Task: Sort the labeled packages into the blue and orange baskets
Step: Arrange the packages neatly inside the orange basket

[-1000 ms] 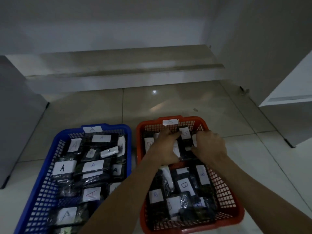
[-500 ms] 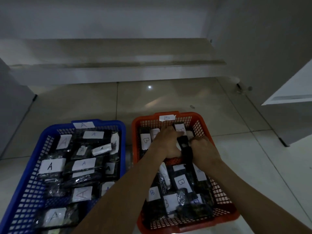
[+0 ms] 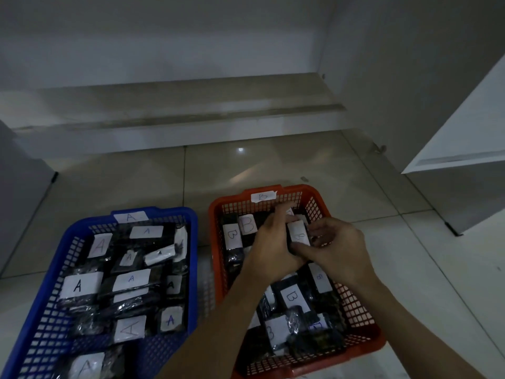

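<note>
Orange basket (image 3: 216, 214) sits right of the blue basket (image 3: 191, 228). Both hands, left hand (image 3: 269, 247) and right hand (image 3: 337, 251), pinch one B package (image 3: 297, 233) above it, mid-frame. Slippery wrap could slide loose and fall onto the floor (image 3: 136, 181).

Both hands have lifted a B-labeled package (image 3: 298, 234) above the orange basket (image 3: 318, 199), apparently turning its label upward.

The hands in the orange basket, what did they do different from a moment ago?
Both hands have lifted one B package clear of the pile; the left hand and right hand now hold it together above the orange basket. The blue basket and its A packages stayed put.
</note>
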Demonstrator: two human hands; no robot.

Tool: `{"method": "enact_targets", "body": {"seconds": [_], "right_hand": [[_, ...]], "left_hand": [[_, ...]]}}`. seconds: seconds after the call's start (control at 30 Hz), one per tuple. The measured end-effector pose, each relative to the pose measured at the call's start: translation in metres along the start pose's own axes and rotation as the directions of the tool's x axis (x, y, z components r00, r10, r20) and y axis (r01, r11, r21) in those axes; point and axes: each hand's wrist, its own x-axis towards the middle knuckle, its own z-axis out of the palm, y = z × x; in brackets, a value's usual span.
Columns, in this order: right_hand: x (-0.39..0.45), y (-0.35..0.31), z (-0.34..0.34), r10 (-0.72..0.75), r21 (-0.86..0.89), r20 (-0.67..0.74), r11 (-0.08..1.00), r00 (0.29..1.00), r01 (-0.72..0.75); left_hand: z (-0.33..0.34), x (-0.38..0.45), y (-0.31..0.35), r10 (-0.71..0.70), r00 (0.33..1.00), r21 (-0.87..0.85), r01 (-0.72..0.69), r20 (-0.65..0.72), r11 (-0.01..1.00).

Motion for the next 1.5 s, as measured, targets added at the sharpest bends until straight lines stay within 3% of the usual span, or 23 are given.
{"method": "enact_targets", "body": {"seconds": [0.17,0.37,0.47,0.57,0.8,1.03,1.1,1.17,1.23,1.37,1.5], "right_hand": [[0.029,-0.004,-0.003,-0.027,-0.293,-0.022,0.956,0.999,0.020],[0.086,-0.001,0.017,0.061,-0.484,0.083,0.875,0.995,-0.014],[0.093,-0.002,0.027,0.038,-0.509,0.127,0.860,0.991,0.032],[0.098,0.001,0.029,0.046,-0.516,0.167,0.855,0.985,0.048],[0.104,0.002,0.022,-0.013,-0.542,0.241,0.827,0.970,0.146],[0.082,0.009,-0.007,-0.050,-0.493,0.154,0.861,0.987,0.121],[0.050,0.013,-0.015,-0.002,-0.529,0.280,0.834,0.960,0.156],[0.013,0.021,-0.013,0.103,-0.489,0.441,0.860,0.892,0.143],[-0.013,0.026,-0.006,0.137,-0.385,0.502,0.920,0.854,0.079],[-0.044,0.026,0.015,0.175,-0.262,0.464,0.964,0.868,-0.055],[-0.051,0.030,0.022,0.222,-0.168,0.464,0.973,0.857,-0.161]], "left_hand": [[0.019,0.015,-0.009,-0.015,0.998,0.063,0.019,-0.064,0.998],[0.007,0.045,-0.029,-0.103,0.992,0.481,0.124,-0.068,0.868],[0.007,0.050,-0.039,-0.096,0.995,0.404,0.104,-0.039,0.909],[0.007,0.052,-0.044,-0.085,0.996,0.261,0.081,0.003,0.962],[0.007,0.054,-0.042,-0.051,0.999,0.228,0.047,0.012,0.972],[-0.005,0.032,-0.031,-0.102,0.994,0.143,0.106,-0.032,0.984],[-0.012,0.006,-0.028,-0.108,0.992,0.135,0.116,-0.064,0.984],[-0.016,-0.024,-0.024,-0.101,0.995,0.158,0.102,-0.013,0.982],[-0.016,-0.052,-0.021,-0.115,0.990,0.235,0.092,0.087,0.968],[-0.007,-0.078,-0.020,-0.169,0.965,0.484,0.052,0.200,0.873],[0.000,-0.081,-0.021,-0.239,0.939,0.521,0.079,0.247,0.850]]}}
